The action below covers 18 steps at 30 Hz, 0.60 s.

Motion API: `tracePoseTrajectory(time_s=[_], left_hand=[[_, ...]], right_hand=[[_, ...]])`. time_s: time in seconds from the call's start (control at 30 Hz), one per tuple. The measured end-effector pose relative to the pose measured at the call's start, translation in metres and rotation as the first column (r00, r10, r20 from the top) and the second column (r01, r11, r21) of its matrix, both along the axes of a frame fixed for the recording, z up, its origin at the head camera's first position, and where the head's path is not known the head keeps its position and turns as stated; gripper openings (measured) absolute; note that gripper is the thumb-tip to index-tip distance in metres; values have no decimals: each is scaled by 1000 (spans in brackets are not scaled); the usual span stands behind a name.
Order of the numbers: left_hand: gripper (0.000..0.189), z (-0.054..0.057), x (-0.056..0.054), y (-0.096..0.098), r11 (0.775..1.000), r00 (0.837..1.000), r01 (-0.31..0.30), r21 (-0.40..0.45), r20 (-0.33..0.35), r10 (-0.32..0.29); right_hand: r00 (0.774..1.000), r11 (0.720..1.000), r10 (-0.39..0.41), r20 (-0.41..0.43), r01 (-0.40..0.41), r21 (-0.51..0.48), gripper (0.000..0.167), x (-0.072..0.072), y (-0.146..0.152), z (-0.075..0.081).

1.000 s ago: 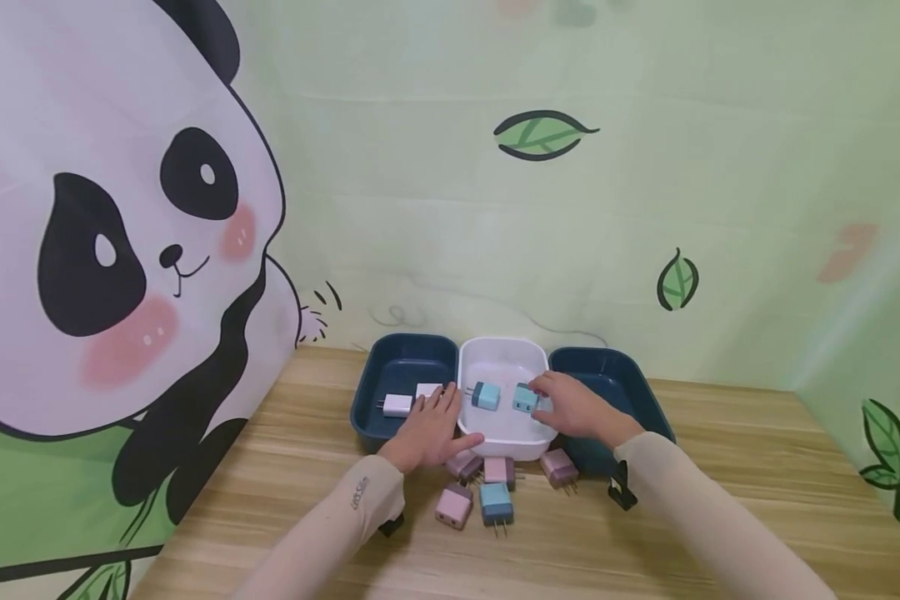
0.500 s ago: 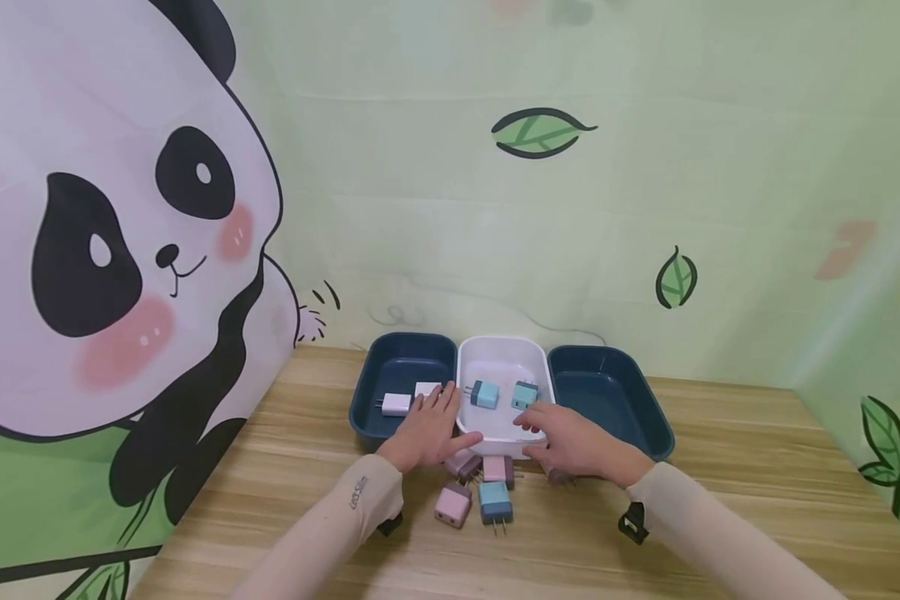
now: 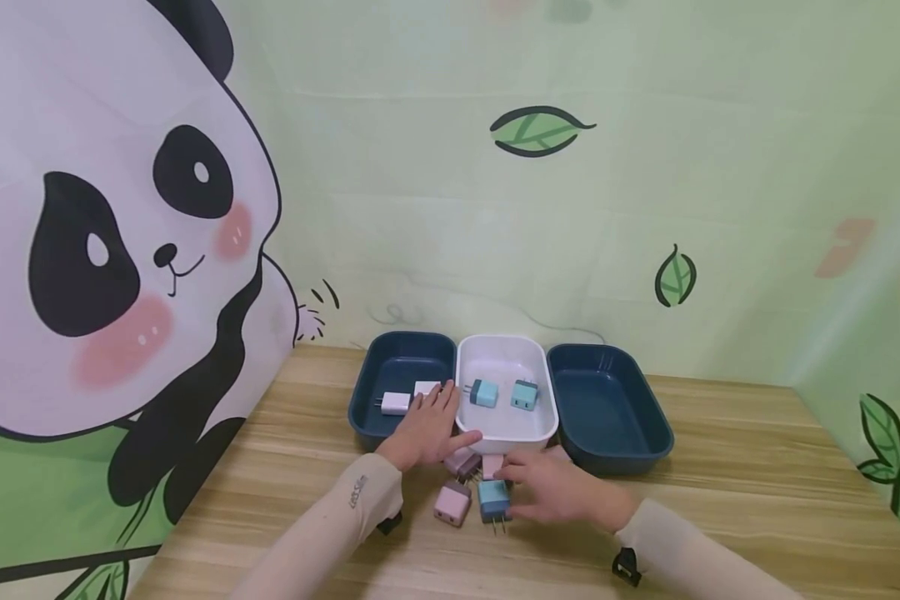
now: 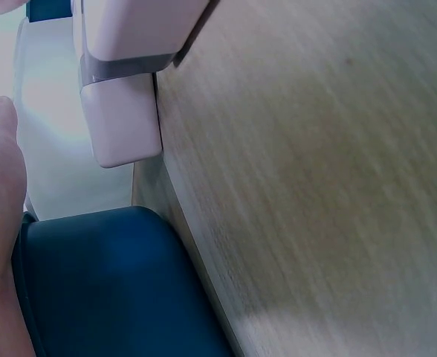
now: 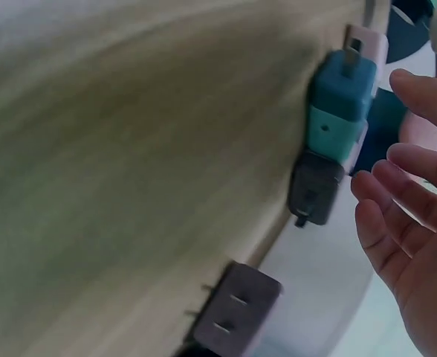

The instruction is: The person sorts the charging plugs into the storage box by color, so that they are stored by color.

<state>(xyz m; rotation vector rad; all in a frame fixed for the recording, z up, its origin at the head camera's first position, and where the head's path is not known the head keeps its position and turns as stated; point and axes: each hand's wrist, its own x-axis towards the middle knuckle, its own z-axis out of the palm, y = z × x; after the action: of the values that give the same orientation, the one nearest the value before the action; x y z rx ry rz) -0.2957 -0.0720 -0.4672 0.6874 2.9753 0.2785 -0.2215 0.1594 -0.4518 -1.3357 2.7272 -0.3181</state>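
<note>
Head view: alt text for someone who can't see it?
Right hand beside a blue charger, near pink chargers on a table; left hand over the adjoining edges of a dark tray and a white tray holding two more blue chargers.

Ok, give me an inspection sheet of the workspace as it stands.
Surface: wood-grain table.
Job's things: white tray, two blue chargers inside; left navy tray, two white chargers visible inside; right navy tray alongside; on the table, pink chargers and a loose blue charger.
Clutter: nothing seen.
Hands: left hand spread over the left navy tray's and white tray's edges; right hand at the loose blue charger, contact unclear.
Cables: nothing seen.
Surroundings: panda-and-leaf printed backdrop.
</note>
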Motion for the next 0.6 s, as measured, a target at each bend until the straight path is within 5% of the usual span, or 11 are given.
tracePoseTrajectory(time_s=[0.27, 0.6], left_hand=[[92, 1, 1, 0, 1000, 1000, 1, 0, -2, -1], [92, -1, 0, 0, 1000, 1000, 2, -1, -7, -2]], right_hand=[[1000, 998, -10, 16, 9, 62, 57, 1, -3, -9], [1000, 996, -7, 3, 7, 85, 53, -3, -6, -10]])
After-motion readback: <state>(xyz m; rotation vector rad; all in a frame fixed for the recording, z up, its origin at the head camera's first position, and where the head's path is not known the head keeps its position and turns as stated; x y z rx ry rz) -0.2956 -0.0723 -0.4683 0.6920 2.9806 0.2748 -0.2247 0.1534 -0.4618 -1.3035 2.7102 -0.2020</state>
